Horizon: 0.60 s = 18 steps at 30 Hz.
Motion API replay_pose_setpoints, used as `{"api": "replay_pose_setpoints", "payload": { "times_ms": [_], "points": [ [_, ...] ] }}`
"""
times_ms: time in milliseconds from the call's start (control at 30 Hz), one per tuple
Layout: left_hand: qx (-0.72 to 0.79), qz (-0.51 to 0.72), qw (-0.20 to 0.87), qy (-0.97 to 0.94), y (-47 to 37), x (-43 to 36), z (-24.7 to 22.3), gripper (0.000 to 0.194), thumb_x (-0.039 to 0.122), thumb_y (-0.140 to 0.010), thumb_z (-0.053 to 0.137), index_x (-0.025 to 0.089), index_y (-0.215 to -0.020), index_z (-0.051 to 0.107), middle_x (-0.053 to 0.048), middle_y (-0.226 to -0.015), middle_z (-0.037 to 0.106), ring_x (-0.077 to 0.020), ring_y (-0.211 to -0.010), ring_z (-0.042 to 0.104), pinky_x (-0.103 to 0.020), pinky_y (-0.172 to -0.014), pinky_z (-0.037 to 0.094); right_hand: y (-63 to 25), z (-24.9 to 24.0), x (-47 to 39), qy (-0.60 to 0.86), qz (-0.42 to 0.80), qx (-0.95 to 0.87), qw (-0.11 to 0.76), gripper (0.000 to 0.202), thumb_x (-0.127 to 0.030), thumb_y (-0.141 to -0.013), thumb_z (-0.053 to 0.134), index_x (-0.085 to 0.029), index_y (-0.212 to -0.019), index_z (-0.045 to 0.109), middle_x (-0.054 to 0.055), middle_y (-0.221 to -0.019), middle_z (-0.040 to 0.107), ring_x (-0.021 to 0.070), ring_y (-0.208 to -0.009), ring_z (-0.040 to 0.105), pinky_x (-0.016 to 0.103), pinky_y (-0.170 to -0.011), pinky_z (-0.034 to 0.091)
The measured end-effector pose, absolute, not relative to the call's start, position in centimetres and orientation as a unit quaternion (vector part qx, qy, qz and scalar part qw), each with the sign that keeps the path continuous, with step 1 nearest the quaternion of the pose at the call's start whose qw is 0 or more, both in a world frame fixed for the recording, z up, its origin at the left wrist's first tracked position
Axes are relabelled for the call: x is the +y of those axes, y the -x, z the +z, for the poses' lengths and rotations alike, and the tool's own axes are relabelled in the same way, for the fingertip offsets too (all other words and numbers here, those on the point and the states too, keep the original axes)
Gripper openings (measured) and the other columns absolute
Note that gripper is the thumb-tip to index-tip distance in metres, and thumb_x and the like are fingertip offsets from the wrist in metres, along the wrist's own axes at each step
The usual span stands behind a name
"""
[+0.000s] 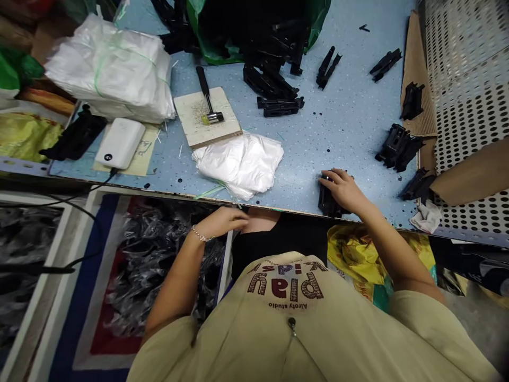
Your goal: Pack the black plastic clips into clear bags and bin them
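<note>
At the front edge of the blue table, my right hand [345, 190] rests over a black plastic part [326, 201], its fingers bent round the part's far end. My palm and fingers hide some of that part. My left hand [223, 222] is just below the table edge beside my leg, fingers stretched out and slightly blurred, with no thing seen in it. Nearest to it on the table lies a stack of thin white plastic bags [242, 162]. Several more black parts stand to the right, among them a pair [397, 147] by the cardboard.
A small hammer [209, 101] lies on a wooden board [186, 114]. Behind are a green bag [228, 53] of black parts and a tied bag bundle [115, 63]. A white power bank [120, 143] sits left. Below stands a bin of bagged black items [155, 265].
</note>
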<state>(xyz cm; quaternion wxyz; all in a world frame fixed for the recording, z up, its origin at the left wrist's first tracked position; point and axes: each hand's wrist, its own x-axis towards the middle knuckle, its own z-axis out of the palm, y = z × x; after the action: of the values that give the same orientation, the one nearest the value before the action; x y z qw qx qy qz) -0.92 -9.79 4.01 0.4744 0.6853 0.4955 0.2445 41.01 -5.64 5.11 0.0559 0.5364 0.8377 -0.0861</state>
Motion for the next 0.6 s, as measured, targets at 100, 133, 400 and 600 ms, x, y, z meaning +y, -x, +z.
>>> {"api": "replay_pose_setpoints", "payload": {
  "times_ms": [100,133,400,600],
  "points": [
    [0.469,0.264,0.426,-0.727,-2.3,-5.2,4.4,0.018,0.033,-0.097,0.066,0.023,-0.101,0.081,-0.004,-0.088,0.077,-0.021,-0.08,0.071,-0.04,-0.084,0.061,-38.5,4.5,-2.9,-0.529,-0.084,0.843,0.042,0.045,-0.019,-0.106,0.044,-0.025,-0.142,0.071,0.016,-0.146,0.065,0.0376,-0.126,0.053,0.057,-0.1,0.051],
    [0.497,0.285,0.36,-0.736,-3.5,-3.5,4.2,0.015,0.03,-0.096,0.068,0.021,-0.099,0.079,-0.007,-0.1,0.076,-0.0228,-0.092,0.071,-0.041,-0.093,0.059,-37.5,4.5,-2.2,-0.531,-0.083,0.842,0.038,0.044,-0.022,-0.108,0.044,-0.025,-0.142,0.071,0.017,-0.141,0.067,0.0373,-0.123,0.053,0.057,-0.099,0.05],
    [0.583,0.309,0.331,-0.674,-5.5,2.8,0.7,0.023,0.012,-0.08,0.079,0.02,-0.068,0.061,-0.001,-0.082,0.062,-0.0171,-0.078,0.06,-0.033,-0.08,0.053,-35.4,3.9,-2.5,-0.51,-0.134,0.85,0.023,0.064,-0.032,-0.096,0.068,-0.004,-0.152,0.055,0.028,-0.136,0.064,0.0425,-0.125,0.052,0.056,-0.104,0.047],
    [0.558,0.322,0.427,-0.634,-3.8,3.1,0.9,0.014,0.015,-0.085,0.072,0.021,-0.072,0.069,-0.001,-0.087,0.069,-0.0179,-0.088,0.064,-0.035,-0.09,0.052,-35.2,4.9,-1.9,-0.564,-0.444,0.658,-0.228,0.053,-0.052,-0.08,0.084,-0.021,-0.121,0.075,0.012,-0.107,0.074,0.034,-0.102,0.065,0.052,-0.093,0.055]
  ]
}}
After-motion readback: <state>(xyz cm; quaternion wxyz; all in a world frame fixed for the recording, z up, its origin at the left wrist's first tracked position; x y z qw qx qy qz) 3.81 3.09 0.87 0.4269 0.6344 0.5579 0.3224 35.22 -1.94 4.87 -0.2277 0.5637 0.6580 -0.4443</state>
